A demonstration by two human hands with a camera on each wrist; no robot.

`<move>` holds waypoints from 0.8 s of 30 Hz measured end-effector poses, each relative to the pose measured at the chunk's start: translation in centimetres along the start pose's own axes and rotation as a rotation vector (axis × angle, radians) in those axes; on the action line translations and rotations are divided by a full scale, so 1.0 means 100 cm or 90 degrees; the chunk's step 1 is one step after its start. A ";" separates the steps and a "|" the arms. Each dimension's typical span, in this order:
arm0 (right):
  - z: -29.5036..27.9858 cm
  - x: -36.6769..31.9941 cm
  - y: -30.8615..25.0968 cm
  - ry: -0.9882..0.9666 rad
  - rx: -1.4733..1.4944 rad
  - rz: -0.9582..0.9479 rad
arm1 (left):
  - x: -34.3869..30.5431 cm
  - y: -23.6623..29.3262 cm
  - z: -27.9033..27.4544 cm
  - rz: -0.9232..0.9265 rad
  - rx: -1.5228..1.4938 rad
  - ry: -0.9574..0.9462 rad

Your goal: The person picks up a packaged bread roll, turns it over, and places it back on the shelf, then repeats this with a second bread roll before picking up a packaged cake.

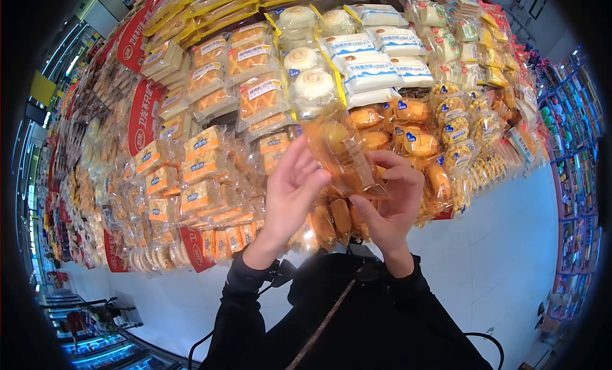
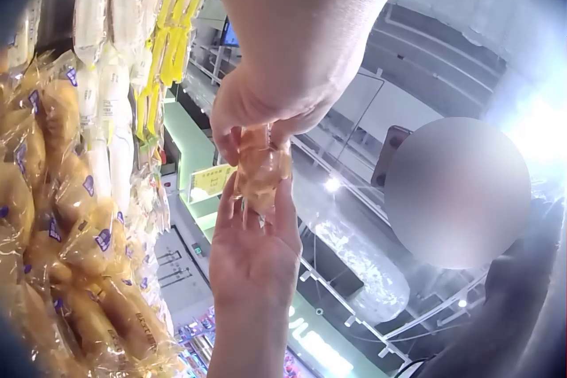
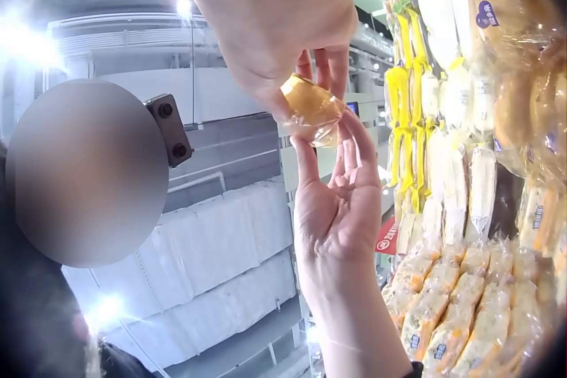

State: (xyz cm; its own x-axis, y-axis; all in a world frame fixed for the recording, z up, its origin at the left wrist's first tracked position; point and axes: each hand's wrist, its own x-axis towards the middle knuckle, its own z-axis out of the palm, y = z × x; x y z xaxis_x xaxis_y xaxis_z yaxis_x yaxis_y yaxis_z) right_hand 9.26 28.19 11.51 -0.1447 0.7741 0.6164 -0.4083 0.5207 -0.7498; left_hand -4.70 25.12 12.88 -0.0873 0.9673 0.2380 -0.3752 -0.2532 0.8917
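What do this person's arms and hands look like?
The left hand and right hand are bare, ungloved. Black long sleeves reach the wrists; a black device sits at the left wrist, and a thin black cable hangs beside that arm.

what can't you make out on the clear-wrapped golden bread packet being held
- Print on the clear-wrapped golden bread packet: head view, blurred and glary.
- Its lower end: head view, covered by the right hand.
- Labels on the shelved bread packets: head view, too small.
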 end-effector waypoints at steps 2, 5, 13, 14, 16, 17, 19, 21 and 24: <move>0.000 0.000 -0.006 -0.030 -0.042 0.010 | 0.000 0.000 0.000 -0.004 0.004 -0.004; -0.006 -0.004 -0.004 -0.087 -0.147 -0.011 | 0.000 0.001 0.001 -0.002 0.019 -0.002; -0.008 -0.006 -0.001 -0.108 -0.195 -0.059 | -0.001 0.002 0.000 -0.005 0.053 -0.016; -0.008 -0.006 0.000 -0.110 -0.197 -0.065 | -0.001 0.001 0.000 -0.002 0.055 -0.013; -0.008 -0.005 0.000 -0.110 -0.193 -0.067 | -0.002 0.001 0.000 0.004 0.061 -0.006; -0.008 -0.005 -0.001 -0.109 -0.187 -0.064 | -0.002 0.001 0.000 0.003 0.060 -0.004; -0.007 -0.006 -0.001 -0.105 -0.172 -0.048 | -0.003 0.001 0.000 0.002 0.060 0.000; -0.007 -0.009 0.001 -0.100 -0.155 -0.024 | -0.002 0.002 -0.001 0.005 0.059 -0.004; -0.010 -0.009 0.004 -0.092 -0.212 -0.049 | -0.002 0.001 0.000 -0.002 0.118 0.001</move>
State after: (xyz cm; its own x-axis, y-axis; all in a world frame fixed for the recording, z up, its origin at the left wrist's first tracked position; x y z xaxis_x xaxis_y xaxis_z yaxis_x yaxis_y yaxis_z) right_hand 10.15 28.11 10.41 -0.2612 0.6815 0.6836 -0.1100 0.6825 -0.7225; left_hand -4.74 24.90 12.93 -0.0886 0.9680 0.2346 -0.1986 -0.2480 0.9482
